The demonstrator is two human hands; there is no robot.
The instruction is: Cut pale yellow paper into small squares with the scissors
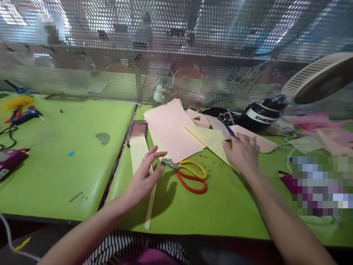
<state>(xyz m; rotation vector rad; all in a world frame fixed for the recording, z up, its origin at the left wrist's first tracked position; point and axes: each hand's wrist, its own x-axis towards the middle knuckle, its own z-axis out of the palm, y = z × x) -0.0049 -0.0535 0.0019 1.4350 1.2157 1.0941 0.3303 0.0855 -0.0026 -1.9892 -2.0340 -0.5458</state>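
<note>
We see our left hand (145, 173) resting on a long pale yellow paper strip (140, 162) that lies on the green table (220, 206). The fingers of this hand are spread out and loose, not gripping anything. A ring sits on one finger.

Our right hand (242, 152) lies flat on a yellow paper sheet (212, 141), with the fingers stretched out and pressing down, not closed around it. This sheet lies partly over a big pink paper sheet (172, 129) in the middle of the table.

Between our two hands lie scissors (190, 175) with one yellow handle and one red handle. The blades point toward our left hand and sit just beside it.

Behind the papers stands a pale green bottle (162, 92) by the metal screen with holes (176, 44). To the right lies a black and white bottle (261, 116) on its side. It has white letters on it, but they are too blurry for us to read. A white fan (317, 77) shows at the far right.

Far to the left lies a blue and red glue gun (24, 115)
</note>
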